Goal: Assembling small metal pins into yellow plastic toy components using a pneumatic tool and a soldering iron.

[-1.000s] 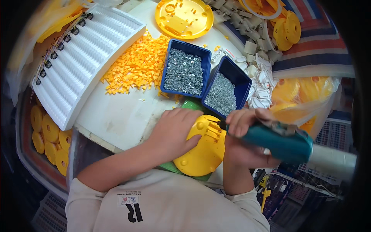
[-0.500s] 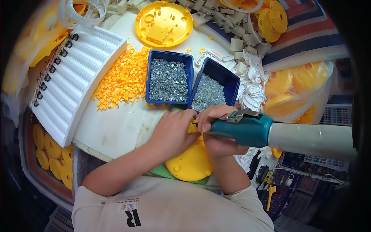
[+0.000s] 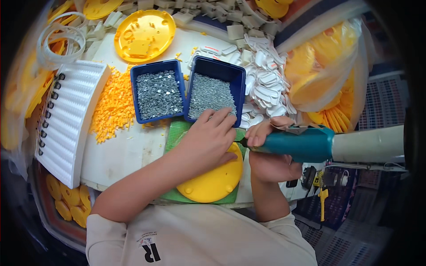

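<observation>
Head view: gripping a teal power tool (image 3: pixel 306 142) in the right hand (image 3: pixel 273 167), with its dark tip pointing toward the left hand (image 3: pixel 208 138), just beside it. Reaching with the left hand over a yellow disc (image 3: pixel 211 177), laid on a green mat (image 3: pixel 178 128) on the white counter (image 3: pixel 124 164), up to the near edge of a blue bin (image 3: pixel 240 91) of small metal pieces (image 3: pixel 208 93). Bending the left fingers; cannot tell whether pinching anything. Facing, farther left, another blue bin (image 3: pixel 155 67), an orange-yellow heap (image 3: pixel 111 106) and a white ridged tray (image 3: pixel 73 115).
</observation>
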Motion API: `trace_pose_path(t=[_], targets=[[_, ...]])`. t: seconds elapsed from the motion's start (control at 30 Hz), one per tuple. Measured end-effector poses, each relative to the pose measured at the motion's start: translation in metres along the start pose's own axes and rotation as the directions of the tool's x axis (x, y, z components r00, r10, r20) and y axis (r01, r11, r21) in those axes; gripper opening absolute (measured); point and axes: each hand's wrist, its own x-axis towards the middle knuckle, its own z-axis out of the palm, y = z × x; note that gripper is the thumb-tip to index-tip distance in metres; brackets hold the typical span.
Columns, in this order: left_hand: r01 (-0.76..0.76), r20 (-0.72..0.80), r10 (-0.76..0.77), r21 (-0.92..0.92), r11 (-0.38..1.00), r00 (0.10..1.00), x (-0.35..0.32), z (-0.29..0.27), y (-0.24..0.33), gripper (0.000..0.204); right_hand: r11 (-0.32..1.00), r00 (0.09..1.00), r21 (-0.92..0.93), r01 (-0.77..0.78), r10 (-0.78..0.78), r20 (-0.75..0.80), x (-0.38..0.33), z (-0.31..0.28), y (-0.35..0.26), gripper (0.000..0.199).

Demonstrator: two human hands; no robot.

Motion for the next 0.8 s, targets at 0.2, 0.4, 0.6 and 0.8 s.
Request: trace_pose_path(t=[0.2,0.4,0.6,0.8], targets=[[0.070,0.144,-0.073,0.026,0.997,0.987,0.008,0.014,-0.004,0.063,0.994,0.999,0.101,0.035,-0.033,-0.023,0.000,-0.009,0.018,0.086],[0.071,0.107,-0.076,0.052,0.996,0.991,0.006,0.019,-0.006,0.082,0.993,0.997,0.103,-0.057,0.062,-0.041,-0.004,-0.016,0.035,0.088],[0.068,0.139,-0.076,0.058,0.996,0.987,0.006,0.015,-0.004,0.081,0.986,0.994,0.150,-0.066,0.077,-0.074,-0.009,-0.015,0.039,0.094],[0.042,0.115,-0.049,0.066,0.997,0.992,0.006,0.014,-0.001,0.070,0.999,0.997,0.050,-0.009,0.013,-0.078,-0.008,-0.012,0.010,0.095]])
